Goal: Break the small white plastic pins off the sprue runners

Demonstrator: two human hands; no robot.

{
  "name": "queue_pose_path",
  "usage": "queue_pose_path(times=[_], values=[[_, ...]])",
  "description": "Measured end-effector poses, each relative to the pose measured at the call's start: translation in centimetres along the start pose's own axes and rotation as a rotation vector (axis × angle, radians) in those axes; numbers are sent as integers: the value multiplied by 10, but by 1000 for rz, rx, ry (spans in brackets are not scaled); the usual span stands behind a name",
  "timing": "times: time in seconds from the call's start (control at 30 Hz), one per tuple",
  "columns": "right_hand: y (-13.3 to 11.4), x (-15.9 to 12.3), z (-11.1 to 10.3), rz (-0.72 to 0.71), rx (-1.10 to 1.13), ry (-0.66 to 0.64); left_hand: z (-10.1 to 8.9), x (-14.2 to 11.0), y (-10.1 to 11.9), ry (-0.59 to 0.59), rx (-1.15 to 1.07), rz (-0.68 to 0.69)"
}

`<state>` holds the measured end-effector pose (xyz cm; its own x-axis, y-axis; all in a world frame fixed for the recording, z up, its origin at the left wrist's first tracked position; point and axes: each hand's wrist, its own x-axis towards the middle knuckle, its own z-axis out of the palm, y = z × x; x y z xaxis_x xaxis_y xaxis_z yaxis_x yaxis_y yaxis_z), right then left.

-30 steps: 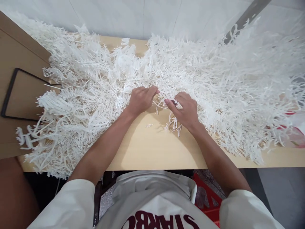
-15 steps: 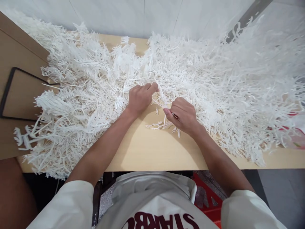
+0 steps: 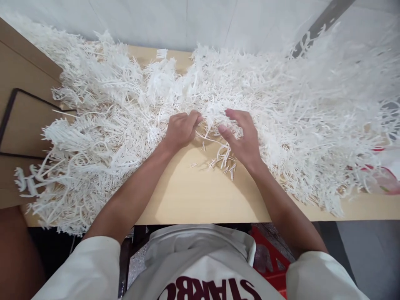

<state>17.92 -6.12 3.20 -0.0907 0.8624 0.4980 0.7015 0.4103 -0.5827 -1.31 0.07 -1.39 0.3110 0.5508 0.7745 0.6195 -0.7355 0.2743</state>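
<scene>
My left hand (image 3: 183,130) is closed, thumb and forefinger pinched together on a thin white branching strand (image 3: 206,136) at the near edge of the heap. To its right, my right hand (image 3: 245,139) is open, with thumb and fingers spread around the front of the white tufts; I see nothing gripped in it. Just below the hands, a few loose branched white bits (image 3: 225,160) lie on the tabletop. Large heaps of the same white, twig-like plastic-looking strands spread to the left (image 3: 103,112) and right (image 3: 300,100).
The light wooden tabletop (image 3: 203,196) ends near my body. At far left stands a brown board (image 3: 28,62) with a black wire frame (image 3: 6,116). A pale wall (image 3: 162,21) runs behind. A red plastic item (image 3: 270,258) is below the table; a clear red-edged bag (image 3: 383,181) lies right.
My right hand has gone from a closed grip to open fingers and moved slightly up. The dark item seen at it earlier no longer shows. My left hand stays pinched almost in place.
</scene>
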Motion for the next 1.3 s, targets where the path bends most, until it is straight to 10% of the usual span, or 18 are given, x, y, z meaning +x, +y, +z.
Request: queue_pose_path(times=[0.13, 0.6, 1.03, 1.3], values=[[6, 1, 10, 68, 202, -202, -1, -2, 2, -12, -31, 107], [2, -1, 10, 314, 773, -264, -1, -1, 4, -45, 44, 246], [9, -2, 16, 354, 739, -76, 2, 0, 4, -40, 207, 223], [0, 0, 3, 414, 723, -365, 1, 0, 3, 85, 143, 101]])
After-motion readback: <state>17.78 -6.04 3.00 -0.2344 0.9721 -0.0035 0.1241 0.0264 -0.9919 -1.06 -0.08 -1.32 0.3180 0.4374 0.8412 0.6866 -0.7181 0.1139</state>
